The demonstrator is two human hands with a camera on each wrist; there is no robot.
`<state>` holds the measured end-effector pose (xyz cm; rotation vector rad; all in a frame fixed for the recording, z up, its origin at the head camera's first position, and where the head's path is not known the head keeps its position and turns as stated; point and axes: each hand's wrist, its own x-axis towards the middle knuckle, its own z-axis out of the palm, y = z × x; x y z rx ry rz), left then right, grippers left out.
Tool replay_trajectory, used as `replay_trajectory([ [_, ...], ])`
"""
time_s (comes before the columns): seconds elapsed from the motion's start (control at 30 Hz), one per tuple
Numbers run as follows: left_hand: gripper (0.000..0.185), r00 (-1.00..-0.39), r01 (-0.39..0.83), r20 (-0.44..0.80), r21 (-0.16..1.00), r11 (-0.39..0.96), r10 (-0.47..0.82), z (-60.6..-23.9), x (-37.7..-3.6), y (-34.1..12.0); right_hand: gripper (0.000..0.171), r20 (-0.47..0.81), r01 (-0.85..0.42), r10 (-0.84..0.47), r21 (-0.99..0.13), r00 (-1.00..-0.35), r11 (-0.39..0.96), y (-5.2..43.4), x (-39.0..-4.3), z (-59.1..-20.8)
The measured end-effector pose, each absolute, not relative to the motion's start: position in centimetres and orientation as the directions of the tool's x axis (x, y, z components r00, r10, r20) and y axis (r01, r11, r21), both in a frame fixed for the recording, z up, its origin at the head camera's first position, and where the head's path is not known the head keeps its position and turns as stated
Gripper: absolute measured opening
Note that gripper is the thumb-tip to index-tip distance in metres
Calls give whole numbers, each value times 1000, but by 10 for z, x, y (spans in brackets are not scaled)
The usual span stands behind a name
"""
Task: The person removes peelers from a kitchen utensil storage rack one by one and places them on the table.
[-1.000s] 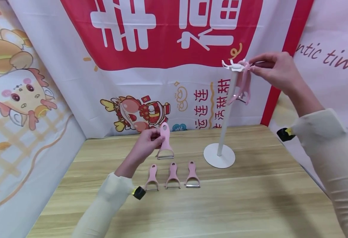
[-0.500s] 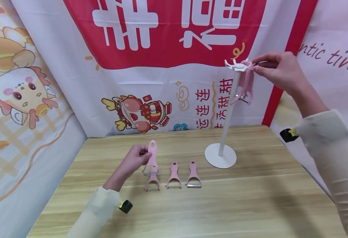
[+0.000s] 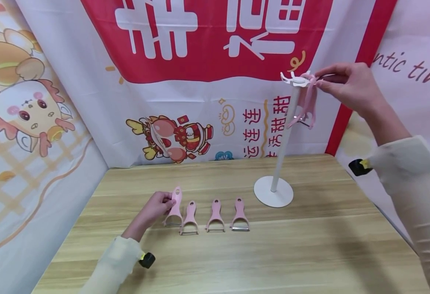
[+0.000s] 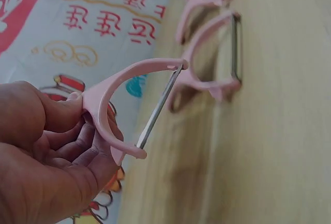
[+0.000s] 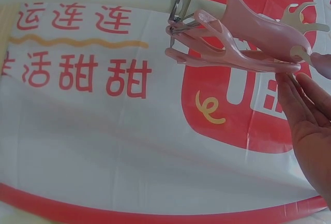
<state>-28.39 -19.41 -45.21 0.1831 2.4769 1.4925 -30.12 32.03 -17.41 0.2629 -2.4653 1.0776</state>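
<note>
In the head view my left hand (image 3: 152,210) grips a pink Y-shaped peeler (image 3: 176,209) by its handle, low over the table. Its metal blade (image 4: 158,111) faces away from the palm in the left wrist view. Just to the right, a row of three like peelers lies handle-up: left peeler (image 3: 191,212), middle peeler (image 3: 216,211), right peeler (image 3: 239,210). My right hand (image 3: 351,87) is raised at the top of a white hook stand (image 3: 282,151), pinching the handle end of a hanging pink peeler (image 5: 264,25). At least one more peeler (image 5: 220,56) hangs against it.
The stand's round base (image 3: 264,194) rests on the wooden table (image 3: 237,261), right of the row. Free hooks (image 5: 305,22) stick out from its top. A printed cloth (image 3: 185,94) hangs behind the table, and another cloth (image 3: 34,143) covers the left side.
My left hand has carried its peeler left and down, from above the row to beside its left end. The right hand stays at the stand's top; the view shifts slightly.
</note>
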Motion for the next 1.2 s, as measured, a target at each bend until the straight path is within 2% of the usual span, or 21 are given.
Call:
replay_trajectory([
  [0.23, 18, -962, -9, -151, 853, 521, 229, -470, -289, -206, 43, 462, -344, 0, -660, -887, 668, 322, -302, -175],
  [0.43, 19, -960, -3, -145, 858, 513, 238, -480, -292, -210, 43, 465, -352, -1, -667, -885, 657, 323, -301, -174],
  [0.73, 17, -969, -110, -225, 758, 643, 100, -487, -291, -213, 44, 461, -343, 1, -661, -887, 667, 322, -301, -175],
  [1.0, 20, -975, -98, -211, 703, 704, 75, -490, -288, -213, 45, 476, -357, -2, -656, -879, 665, 322, -302, -180],
  [1.2, 24, -977, -88, -200, 680, 728, 69, -489, -286, -211, 53, 488, -366, -12, -638, -873, 677, 325, -301, -186],
])
